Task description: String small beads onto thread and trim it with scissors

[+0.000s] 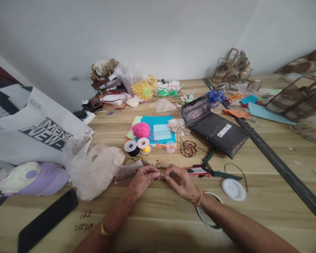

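Note:
My left hand (144,180) and my right hand (183,182) meet low over the middle of the table, fingertips pinched close together. A thin pale strand (162,175) seems to run between them; its exact kind is too small to make out. Dark beads (162,168) lie just behind the fingers. Beside my left hand rests a clear bag of small beads (127,172). Farther back is a coiled beaded string (189,148) in red, yellow and black. To the right of my right hand lie a utility knife (197,170) and green-handled pliers (223,174).
Thread spools (132,148), pink yarn (140,130) and blue paper (158,121) lie behind the hands. A black bubble mailer (218,131) is back right. A plastic bag (92,172) and phone (47,221) stand left. A white lid (234,189) and a ring (209,219) lie right.

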`<action>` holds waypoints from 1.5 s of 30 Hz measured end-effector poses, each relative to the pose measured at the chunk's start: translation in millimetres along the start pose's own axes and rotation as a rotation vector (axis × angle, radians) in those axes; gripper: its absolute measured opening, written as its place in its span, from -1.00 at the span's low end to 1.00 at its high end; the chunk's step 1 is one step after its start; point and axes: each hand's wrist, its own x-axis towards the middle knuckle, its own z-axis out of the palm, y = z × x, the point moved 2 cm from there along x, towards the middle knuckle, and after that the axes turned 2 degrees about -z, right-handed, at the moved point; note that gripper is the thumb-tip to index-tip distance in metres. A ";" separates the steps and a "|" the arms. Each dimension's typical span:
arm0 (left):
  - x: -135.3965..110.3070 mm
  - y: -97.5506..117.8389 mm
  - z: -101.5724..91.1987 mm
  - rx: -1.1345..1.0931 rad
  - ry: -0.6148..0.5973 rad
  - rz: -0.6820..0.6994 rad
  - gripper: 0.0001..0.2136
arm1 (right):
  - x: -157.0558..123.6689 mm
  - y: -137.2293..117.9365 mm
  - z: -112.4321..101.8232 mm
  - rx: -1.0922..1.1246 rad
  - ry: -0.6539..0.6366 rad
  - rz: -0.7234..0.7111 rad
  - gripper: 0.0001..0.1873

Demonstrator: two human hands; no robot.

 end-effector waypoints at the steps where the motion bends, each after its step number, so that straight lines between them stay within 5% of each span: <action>1: 0.1 -0.4 -0.2 0.003 -0.001 0.002 -0.77 | -0.3 0.3 0.2 -0.002 -0.008 -0.005 -0.78; 45: 0.6 -4.3 -1.7 0.296 -0.004 0.077 -0.88 | -1.5 6.3 2.7 -0.024 -0.041 -0.029 -0.89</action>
